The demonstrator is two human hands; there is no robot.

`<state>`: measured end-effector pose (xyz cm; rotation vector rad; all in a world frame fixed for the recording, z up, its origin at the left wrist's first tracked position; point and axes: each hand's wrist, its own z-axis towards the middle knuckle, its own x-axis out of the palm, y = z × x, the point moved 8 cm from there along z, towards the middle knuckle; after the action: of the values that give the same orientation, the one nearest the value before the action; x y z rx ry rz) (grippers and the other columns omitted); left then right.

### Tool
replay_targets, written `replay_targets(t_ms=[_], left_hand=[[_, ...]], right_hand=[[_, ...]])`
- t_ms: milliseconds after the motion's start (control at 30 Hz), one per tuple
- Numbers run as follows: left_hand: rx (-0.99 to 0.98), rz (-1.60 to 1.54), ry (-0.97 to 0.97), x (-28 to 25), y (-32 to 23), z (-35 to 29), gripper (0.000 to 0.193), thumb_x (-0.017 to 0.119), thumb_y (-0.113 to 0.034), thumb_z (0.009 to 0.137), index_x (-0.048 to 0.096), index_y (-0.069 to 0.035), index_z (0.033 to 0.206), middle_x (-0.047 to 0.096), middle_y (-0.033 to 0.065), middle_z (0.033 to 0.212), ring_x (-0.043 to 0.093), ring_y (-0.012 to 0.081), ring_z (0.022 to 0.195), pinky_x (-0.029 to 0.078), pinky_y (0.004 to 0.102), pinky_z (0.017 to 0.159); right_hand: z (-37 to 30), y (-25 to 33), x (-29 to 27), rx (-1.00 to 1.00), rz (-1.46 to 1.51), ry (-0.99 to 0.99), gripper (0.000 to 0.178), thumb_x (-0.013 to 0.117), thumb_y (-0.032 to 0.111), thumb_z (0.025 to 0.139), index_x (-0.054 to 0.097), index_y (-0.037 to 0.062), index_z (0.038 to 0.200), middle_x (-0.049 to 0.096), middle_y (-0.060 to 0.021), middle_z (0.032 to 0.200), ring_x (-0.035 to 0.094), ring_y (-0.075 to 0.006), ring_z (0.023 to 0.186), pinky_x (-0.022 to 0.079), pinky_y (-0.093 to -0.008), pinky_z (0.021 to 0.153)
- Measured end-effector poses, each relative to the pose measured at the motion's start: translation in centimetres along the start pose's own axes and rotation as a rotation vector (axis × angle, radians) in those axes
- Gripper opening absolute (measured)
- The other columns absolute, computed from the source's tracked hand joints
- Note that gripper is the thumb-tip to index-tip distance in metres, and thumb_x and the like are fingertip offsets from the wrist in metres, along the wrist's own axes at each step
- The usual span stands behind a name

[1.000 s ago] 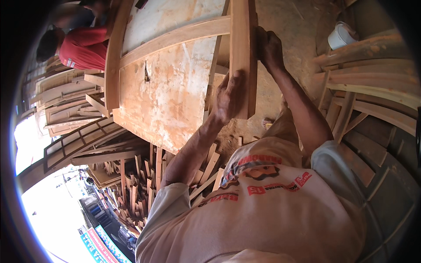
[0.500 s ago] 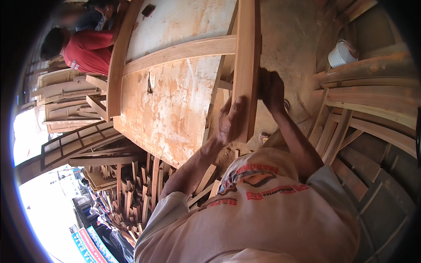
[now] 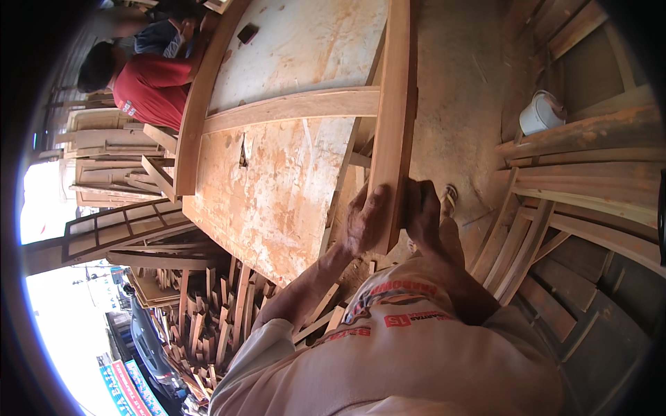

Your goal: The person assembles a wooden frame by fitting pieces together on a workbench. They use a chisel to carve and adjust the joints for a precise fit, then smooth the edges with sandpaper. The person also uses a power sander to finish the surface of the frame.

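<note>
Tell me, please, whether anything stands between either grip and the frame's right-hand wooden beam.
Nothing visible does: the left grip already clasps the near end of the wooden beam, and the right grip is at its right side, though its exact contact is hidden.

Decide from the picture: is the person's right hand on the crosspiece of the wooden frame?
No, the right hand is by the near end of the long side beam, well apart from the crosspiece.

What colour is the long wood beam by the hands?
The beam is light reddish-brown; the head view shows it best.
</note>
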<state>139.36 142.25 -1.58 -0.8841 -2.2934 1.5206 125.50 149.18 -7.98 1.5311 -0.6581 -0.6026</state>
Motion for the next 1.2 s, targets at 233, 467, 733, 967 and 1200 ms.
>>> replay_targets(t_ms=[233,467,733,967,1200], left_hand=[[0.032,0.003,0.010,0.6,-0.8,0.5,0.066,0.054,-0.056,0.105,0.055,0.000,0.139,0.066,0.0083,0.114,0.061,0.0142,0.102,0.050,0.0300,0.089],[-0.004,0.034,-0.043,0.0,-0.6,0.1,0.071,0.051,-0.063,0.104,0.056,-0.002,0.139,0.067,0.0087,0.107,0.062,0.0135,0.093,0.052,0.0305,0.083],[-0.060,-0.064,-0.042,0.4,-0.5,0.1,0.069,0.051,-0.052,0.108,0.050,0.004,0.148,0.064,0.0093,0.132,0.059,0.0145,0.118,0.046,0.0285,0.102],[-0.009,0.023,-0.034,0.2,-1.1,0.2,0.069,0.050,-0.055,0.107,0.053,0.003,0.145,0.067,0.0107,0.123,0.062,0.0152,0.109,0.049,0.0300,0.096],[-0.002,-0.078,-0.088,0.5,-0.4,0.0,0.069,0.051,-0.060,0.104,0.057,-0.001,0.139,0.070,0.0110,0.109,0.064,0.0149,0.092,0.053,0.0310,0.080]], right_hand=[[15.8,0.5,0.1,-0.045,-0.038,-0.001,0.050,0.047,0.045,0.111,0.061,-0.0005,0.097,0.067,-0.0141,0.081,0.065,-0.0219,0.070,0.052,-0.0370,0.066],[12.0,-1.9,1.3,0.438,0.800,0.329,0.035,0.051,0.041,0.110,0.064,0.0109,0.099,0.060,0.0019,0.075,0.055,-0.0088,0.059,0.045,-0.0241,0.052],[11.4,-4.1,2.1,0.480,1.257,0.572,0.033,0.051,0.040,0.110,0.065,0.0104,0.104,0.059,0.0024,0.076,0.056,-0.0070,0.061,0.046,-0.0211,0.051],[10.4,-1.3,0.2,0.390,0.561,0.144,0.034,0.052,0.037,0.110,0.066,0.0071,0.104,0.061,-0.0009,0.083,0.055,-0.0084,0.069,0.047,-0.0259,0.063],[1.6,1.8,0.1,0.045,0.160,-0.028,0.039,0.054,0.033,0.110,0.065,-0.0019,0.097,0.065,-0.0065,0.083,0.059,-0.0116,0.078,0.049,-0.0322,0.072]])
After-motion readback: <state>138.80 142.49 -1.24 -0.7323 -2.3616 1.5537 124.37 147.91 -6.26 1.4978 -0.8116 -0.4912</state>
